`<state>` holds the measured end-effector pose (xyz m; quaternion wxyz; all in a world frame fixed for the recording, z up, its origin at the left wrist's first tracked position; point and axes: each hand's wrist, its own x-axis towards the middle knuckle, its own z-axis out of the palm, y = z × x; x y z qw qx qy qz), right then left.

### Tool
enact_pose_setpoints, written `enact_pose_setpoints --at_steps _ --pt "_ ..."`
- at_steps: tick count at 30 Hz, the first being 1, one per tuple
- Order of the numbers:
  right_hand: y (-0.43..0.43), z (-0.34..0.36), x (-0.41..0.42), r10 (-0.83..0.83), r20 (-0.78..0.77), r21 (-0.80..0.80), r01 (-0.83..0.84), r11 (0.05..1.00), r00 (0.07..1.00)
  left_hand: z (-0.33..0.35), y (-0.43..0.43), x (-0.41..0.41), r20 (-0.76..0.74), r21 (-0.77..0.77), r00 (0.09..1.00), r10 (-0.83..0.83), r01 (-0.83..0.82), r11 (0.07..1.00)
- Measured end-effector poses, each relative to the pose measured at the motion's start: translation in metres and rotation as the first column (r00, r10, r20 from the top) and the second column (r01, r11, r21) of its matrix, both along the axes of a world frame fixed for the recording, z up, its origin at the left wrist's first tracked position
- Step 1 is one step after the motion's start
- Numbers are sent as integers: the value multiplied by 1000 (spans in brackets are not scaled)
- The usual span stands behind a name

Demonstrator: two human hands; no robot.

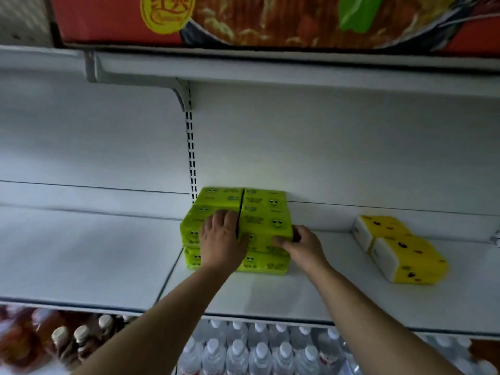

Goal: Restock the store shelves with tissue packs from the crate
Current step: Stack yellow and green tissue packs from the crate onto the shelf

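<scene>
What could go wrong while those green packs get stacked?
The green tissue packs look soft and are stacked in layers. As the left hand presses and the right hand grips a top pack, it might slide forward, off the shelf onto the water bottles below. Pushing could also leave the two columns crooked.

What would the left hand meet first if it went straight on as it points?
Probably the back wall, though depth is unclear: the left hand lies on the green tissue packs, pointing rearward over them.
</scene>
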<state>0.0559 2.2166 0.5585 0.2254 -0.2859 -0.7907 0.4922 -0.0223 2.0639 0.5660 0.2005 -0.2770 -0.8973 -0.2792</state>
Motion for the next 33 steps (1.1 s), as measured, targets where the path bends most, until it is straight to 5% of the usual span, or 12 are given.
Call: enact_pose_setpoints --at_steps 10,18,24,33 --pt "1 -1 4 -13 -41 -21 13 1000 999 6 -5 5 31 -35 996 -81 82 996" --pt "-63 35 27 -27 -393 201 115 973 919 25 -85 58 92 299 995 45 -71 952" --pt "-217 8 54 353 -344 66 -352 934 870 -12 -210 129 373 449 880 295 -449 772" --pt "-474 -49 85 795 -113 -48 -803 594 596 -60 -465 211 527 400 604 598 -797 452"
